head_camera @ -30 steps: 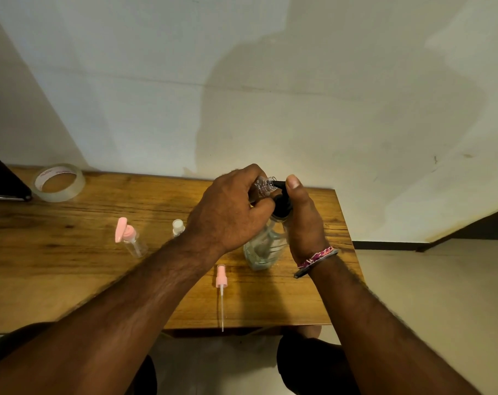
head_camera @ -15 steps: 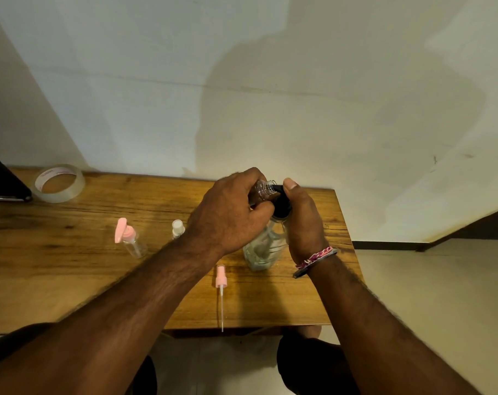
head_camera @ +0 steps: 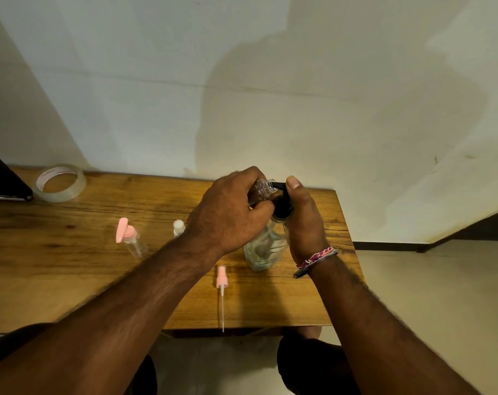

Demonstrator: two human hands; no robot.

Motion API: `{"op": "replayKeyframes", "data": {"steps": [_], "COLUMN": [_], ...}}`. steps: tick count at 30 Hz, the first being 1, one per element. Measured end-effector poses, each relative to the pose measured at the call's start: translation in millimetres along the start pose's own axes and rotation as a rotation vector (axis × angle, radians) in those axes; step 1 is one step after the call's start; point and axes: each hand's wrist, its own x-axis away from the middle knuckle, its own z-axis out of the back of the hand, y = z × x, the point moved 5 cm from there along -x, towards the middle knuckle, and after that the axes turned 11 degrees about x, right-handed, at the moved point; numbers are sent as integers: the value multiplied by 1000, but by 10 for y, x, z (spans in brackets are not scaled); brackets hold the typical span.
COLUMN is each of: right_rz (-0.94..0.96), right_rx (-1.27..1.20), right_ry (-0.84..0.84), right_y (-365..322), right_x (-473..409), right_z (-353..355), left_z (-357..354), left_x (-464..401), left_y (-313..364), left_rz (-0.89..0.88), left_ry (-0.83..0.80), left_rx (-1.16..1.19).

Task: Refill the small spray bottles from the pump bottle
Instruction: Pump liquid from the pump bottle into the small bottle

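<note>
Left hand [head_camera: 227, 215] grips small clear spray bottle [head_camera: 264, 188], neck at black pump spout [head_camera: 279, 186]; right hand [head_camera: 304, 220] clasps pump bottle [head_camera: 263, 249] near table's [head_camera: 71, 280] right edge.

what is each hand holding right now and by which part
Left hand grips the small spray bottle by its body, open neck at the spout. Right hand holds the pump bottle at its black pump head.

Your left hand [head_camera: 227, 215] tipped small bottle [head_camera: 263, 189] flatter; its open neck now sits right at black pump spout [head_camera: 279, 186]. Your right hand [head_camera: 304, 220] shifted slightly on pump head [head_camera: 283, 205], thumb a little lower against spout.
</note>
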Motion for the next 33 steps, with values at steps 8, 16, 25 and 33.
{"op": "replayKeyframes", "data": {"steps": [8, 16, 25, 33], "right_rz": [-40, -5, -6, -73], "right_rx": [-45, -17, -18, -66], "right_ry": [51, 19, 12, 84], "right_y": [72, -5, -3, 68], "right_x": [-8, 24, 32, 25], "right_z": [41, 5, 6, 40], "left_z": [-8, 4, 4, -18], "left_x": [11, 7, 14, 17], "left_y": [-21, 8, 13, 3], "left_rz": [3, -3, -1, 0], "left_ry": [-9, 4, -2, -11], "left_rx": [-1, 15, 18, -8]}}
